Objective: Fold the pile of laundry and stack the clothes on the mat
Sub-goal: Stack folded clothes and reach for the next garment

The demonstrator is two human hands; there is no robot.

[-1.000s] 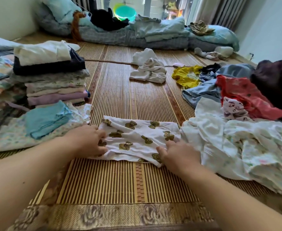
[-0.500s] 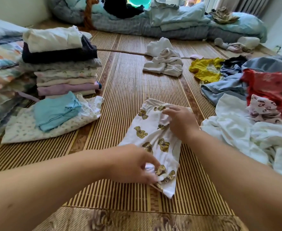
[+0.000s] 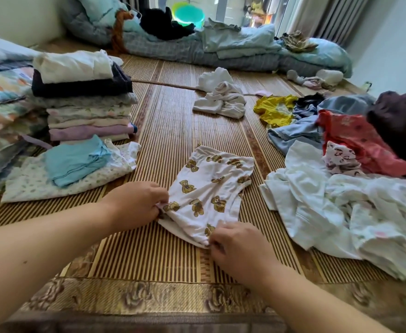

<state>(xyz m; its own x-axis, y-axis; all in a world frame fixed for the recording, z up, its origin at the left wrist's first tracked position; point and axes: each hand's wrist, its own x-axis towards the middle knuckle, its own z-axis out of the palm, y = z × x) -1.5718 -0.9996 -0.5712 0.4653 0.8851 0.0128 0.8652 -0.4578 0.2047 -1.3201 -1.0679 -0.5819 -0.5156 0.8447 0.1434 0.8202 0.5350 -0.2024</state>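
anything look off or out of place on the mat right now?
Nothing damaged or spilled. The folded stack at left leans slightly but stands. The teddy-bear garment lies askew on the mat, pinched by the left hand and right hand. An unfolded pile sits at right.

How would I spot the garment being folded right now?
Start at the tall folded stack on the left; look right to the mat's middle. There both hands, left hand and right hand, pinch a white garment, the only piece printed with brown teddy bears.
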